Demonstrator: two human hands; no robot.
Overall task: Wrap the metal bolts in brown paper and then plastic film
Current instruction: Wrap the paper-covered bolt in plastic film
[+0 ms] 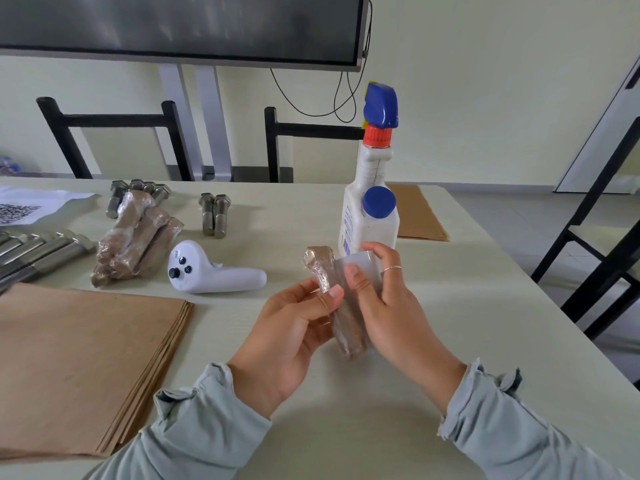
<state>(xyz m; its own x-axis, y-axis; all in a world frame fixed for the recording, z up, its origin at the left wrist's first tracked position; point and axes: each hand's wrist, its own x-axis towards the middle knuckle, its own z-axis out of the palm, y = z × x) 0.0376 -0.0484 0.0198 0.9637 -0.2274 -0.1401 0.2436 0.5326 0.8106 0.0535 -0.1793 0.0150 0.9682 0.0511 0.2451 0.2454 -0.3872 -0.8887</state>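
Note:
A bolt wrapped in brown paper and clear film [320, 263] is held upright above the table's middle. My left hand [287, 327] pinches its shaft between thumb and fingers. My right hand [391, 306] grips a small roll of plastic film [360, 265] pressed against the bolt's right side. A pile of finished wrapped bolts [135, 233] lies at the left. Bare metal bolts lie in a pair [213, 214], behind the pile [138, 187], and in a row at the far left [38, 251]. A stack of brown paper sheets [79, 358] lies at the near left.
A white handheld controller [214, 271] lies left of my hands. A white spray bottle with a blue trigger [372, 188] stands just behind my right hand. More brown paper [419, 213] lies behind it. A printed sheet [31, 206] sits far left. Black chairs stand beyond the table.

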